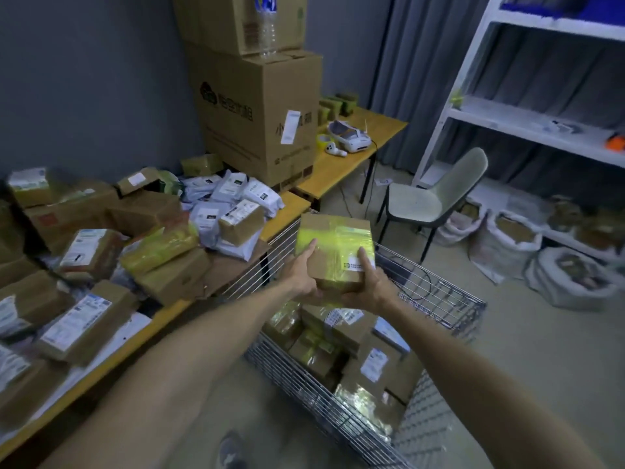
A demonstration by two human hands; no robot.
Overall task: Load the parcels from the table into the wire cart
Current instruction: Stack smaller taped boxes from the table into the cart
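Observation:
A brown cardboard parcel [334, 247] wrapped in yellow tape, with a white label, is held above the wire cart [449, 304]. My left hand [302, 274] grips its near left corner, thumb on top. My right hand [370, 282] grips its near right corner beside the label. Inside the cart lie several boxes [358, 353], piled at the near end. The table [284, 220] on the left holds many more parcels [91, 252], brown boxes and grey mailer bags [233, 191].
Large stacked cartons [260, 120] stand at the table's far end with a water bottle [267, 25] on top. A second desk [368, 140] carries a white device. A chair [436, 194], white shelving [527, 123] and sacks [514, 245] fill the right side.

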